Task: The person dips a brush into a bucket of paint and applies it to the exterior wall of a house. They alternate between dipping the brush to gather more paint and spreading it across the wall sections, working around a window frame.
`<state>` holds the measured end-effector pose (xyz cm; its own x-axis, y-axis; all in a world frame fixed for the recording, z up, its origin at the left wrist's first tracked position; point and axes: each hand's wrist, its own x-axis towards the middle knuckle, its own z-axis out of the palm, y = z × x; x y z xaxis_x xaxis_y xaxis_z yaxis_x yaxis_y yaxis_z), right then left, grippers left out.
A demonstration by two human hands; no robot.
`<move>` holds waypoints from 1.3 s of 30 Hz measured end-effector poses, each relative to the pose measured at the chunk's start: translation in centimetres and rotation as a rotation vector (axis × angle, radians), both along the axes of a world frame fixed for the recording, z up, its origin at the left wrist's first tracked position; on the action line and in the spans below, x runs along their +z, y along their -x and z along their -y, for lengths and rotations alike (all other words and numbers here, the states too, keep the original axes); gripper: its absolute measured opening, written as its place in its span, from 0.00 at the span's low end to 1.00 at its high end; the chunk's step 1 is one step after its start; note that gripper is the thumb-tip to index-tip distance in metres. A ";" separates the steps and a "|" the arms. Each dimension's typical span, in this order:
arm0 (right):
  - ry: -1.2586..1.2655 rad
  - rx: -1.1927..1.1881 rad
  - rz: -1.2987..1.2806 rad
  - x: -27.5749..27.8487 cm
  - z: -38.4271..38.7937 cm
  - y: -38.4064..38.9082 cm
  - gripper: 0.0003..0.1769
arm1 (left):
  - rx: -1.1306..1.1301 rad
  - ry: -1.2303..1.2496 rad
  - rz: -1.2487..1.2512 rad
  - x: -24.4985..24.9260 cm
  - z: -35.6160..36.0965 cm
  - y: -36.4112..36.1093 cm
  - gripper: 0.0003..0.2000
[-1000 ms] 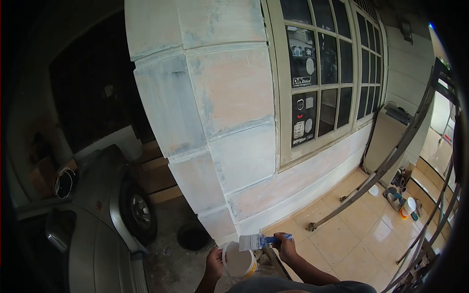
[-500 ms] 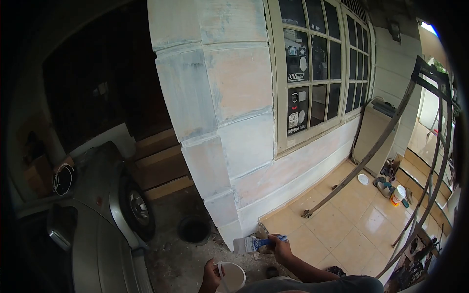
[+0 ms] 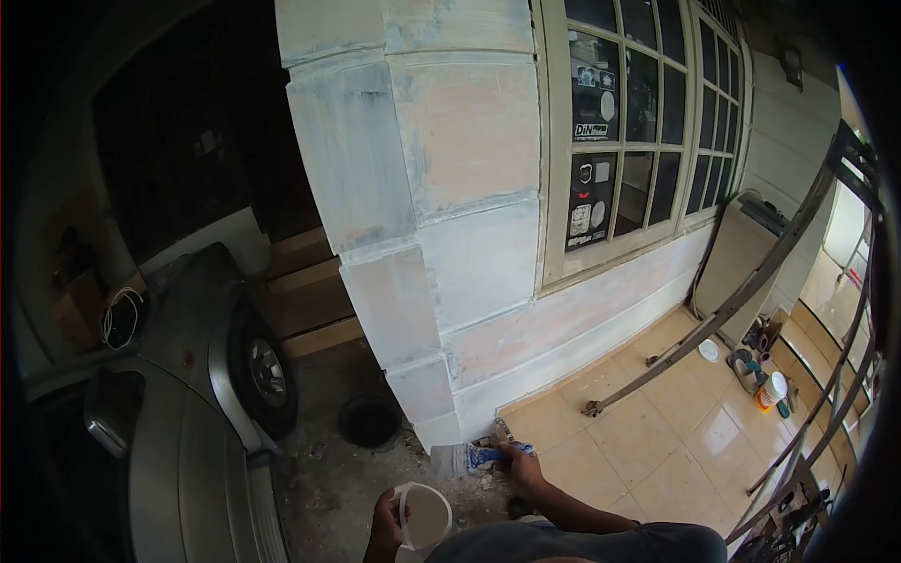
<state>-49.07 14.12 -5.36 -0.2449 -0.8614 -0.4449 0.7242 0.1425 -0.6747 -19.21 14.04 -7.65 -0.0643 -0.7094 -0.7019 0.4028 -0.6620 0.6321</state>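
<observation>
My right hand (image 3: 519,467) is closed around the blue handle of a wide paintbrush (image 3: 460,459). The pale bristles point left, overlapping the foot of the wall corner in this view. Lower down, my left hand (image 3: 387,514) grips a small white bucket (image 3: 404,518) at its left side. Greyish-beige paint shows inside the bucket. Above both hands rises the wall pillar (image 3: 474,169), with patchy white, grey-blue and peach blocks.
A parked car (image 3: 178,403) stands at left, beside steps (image 3: 305,296) and a black tub (image 3: 369,421). A paned window (image 3: 624,141) is at right. A curved metal frame (image 3: 713,319) crosses the tiled floor (image 3: 638,441), near a paint can (image 3: 771,390) and shoes (image 3: 744,373).
The paintbrush and my right hand have shifted left and slightly up in view. My left hand and the bucket have moved a little left and up. The view has turned slightly.
</observation>
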 end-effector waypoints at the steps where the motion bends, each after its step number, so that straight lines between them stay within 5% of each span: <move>1: -0.007 0.017 0.002 0.4 0.9 0.7 0.06 | 0.002 0.016 0.010 0.2 0.9 1.1 0.25; 17: 0.065 -0.071 0.105 0.5 11.0 19.9 0.05 | -0.103 0.061 0.044 3.6 11.2 17.8 0.25; 39: 0.031 -0.102 0.142 1.1 13.2 12.9 0.06 | -0.343 -0.068 0.036 0.7 17.2 14.8 0.26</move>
<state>-61.96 0.97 -4.24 -0.2683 -0.8493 -0.4546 0.8222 0.0441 -0.5675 -33.98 -3.11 -6.99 -0.2653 -0.6023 -0.7529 0.1278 -0.7960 0.5917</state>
